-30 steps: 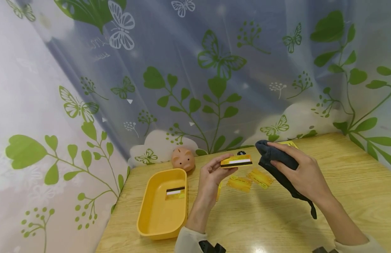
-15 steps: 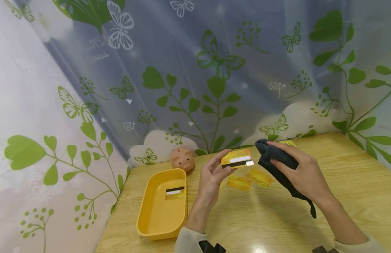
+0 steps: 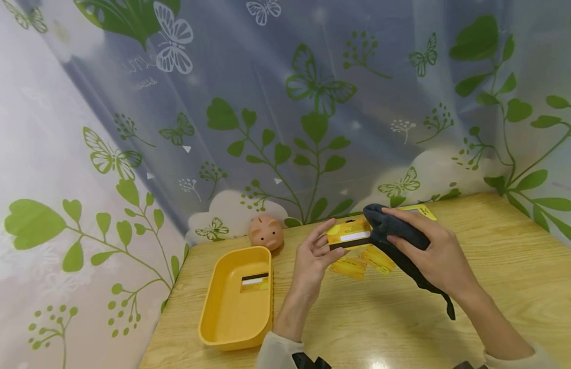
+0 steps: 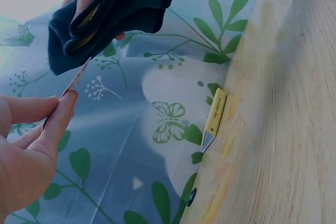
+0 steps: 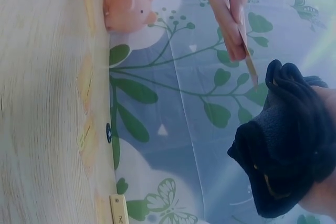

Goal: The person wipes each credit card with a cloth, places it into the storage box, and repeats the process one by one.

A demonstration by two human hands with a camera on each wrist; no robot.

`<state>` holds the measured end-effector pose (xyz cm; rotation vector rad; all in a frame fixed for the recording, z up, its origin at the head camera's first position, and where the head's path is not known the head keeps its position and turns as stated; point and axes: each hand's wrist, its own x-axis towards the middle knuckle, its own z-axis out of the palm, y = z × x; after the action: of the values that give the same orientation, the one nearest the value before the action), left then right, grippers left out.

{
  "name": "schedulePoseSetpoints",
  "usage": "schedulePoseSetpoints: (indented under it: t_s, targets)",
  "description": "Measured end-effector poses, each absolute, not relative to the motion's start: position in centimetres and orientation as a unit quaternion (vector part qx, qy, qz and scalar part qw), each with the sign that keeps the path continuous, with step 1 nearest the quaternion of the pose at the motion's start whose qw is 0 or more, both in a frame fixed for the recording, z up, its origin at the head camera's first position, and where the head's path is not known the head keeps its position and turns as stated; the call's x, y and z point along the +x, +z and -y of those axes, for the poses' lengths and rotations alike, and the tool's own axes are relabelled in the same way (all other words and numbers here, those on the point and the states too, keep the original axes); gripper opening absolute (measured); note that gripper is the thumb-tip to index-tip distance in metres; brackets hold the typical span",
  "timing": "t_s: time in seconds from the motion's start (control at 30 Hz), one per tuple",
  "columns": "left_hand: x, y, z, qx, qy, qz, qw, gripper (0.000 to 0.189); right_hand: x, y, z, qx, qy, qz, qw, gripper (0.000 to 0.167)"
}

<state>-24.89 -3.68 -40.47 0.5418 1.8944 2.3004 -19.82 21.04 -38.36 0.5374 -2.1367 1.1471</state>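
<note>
My left hand (image 3: 310,261) pinches a yellow card (image 3: 347,237) with a black stripe and a white strip between thumb and fingers. My right hand (image 3: 433,251) grips a dark blue, folded cloth pouch (image 3: 398,229) with a dark strap hanging below. In the head view the card's right end meets the pouch's edge. From the left wrist, the card's tip points right at the pouch (image 4: 68,51), and yellowish edges show between its folds. Several yellow cards (image 3: 347,267) lie on the table under the hands, partly hidden.
A yellow tray (image 3: 204,312) stands at the left with one striped card (image 3: 255,284) inside. Behind it sits a pink piggy bank (image 3: 266,231). A yellow tag-like item (image 4: 215,114) and a small dark round thing (image 4: 191,196) lie near the printed curtain (image 3: 267,169).
The left hand has tilted the card's printed face toward the head camera and brought it right up to the pouch. The right hand has shifted slightly left with the pouch.
</note>
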Motion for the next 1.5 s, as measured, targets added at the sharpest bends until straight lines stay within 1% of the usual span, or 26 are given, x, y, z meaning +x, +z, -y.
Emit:
schedulePoseSetpoints:
  t_s: [0.1,0.5,0.67,0.83,1.0,1.17,1.3,1.5]
  targets:
    - [-24.8,-40.5,3.6,0.179,0.757,-0.625,0.059,0.064,-19.6,-38.3,-20.4,0.213,0.44,0.812,0.319,0.068]
    - [-24.7,-41.1,2.8,0.196,0.757,-0.621,0.057,0.064,-19.2,-39.1,-18.1,0.25,0.46,0.808,0.27,0.065]
    - [-24.5,-41.3,2.5,0.201,0.771,-0.602,0.054,0.068,-19.1,-39.4,-17.4,0.26,0.463,0.808,0.256,0.065]
    - [-24.4,-41.2,2.2,0.197,0.763,-0.613,0.049,0.063,-19.1,-39.7,-16.8,0.263,0.459,0.813,0.244,0.064]
    - [-24.3,-41.3,2.2,0.197,0.753,-0.627,0.04,0.064,-18.9,-39.7,-16.6,0.252,0.454,0.822,0.233,0.061]
    - [-24.3,-41.3,2.1,0.202,0.753,-0.626,0.028,0.064,-18.9,-39.8,-16.6,0.257,0.449,0.822,0.239,0.061]
    - [-24.3,-41.3,2.1,0.207,0.751,-0.627,0.019,0.063,-19.0,-39.8,-16.4,0.268,0.434,0.82,0.259,0.063]
    - [-24.2,-41.4,2.1,0.206,0.761,-0.615,0.021,0.06,-18.9,-39.9,-16.4,0.264,0.414,0.825,0.279,0.064]
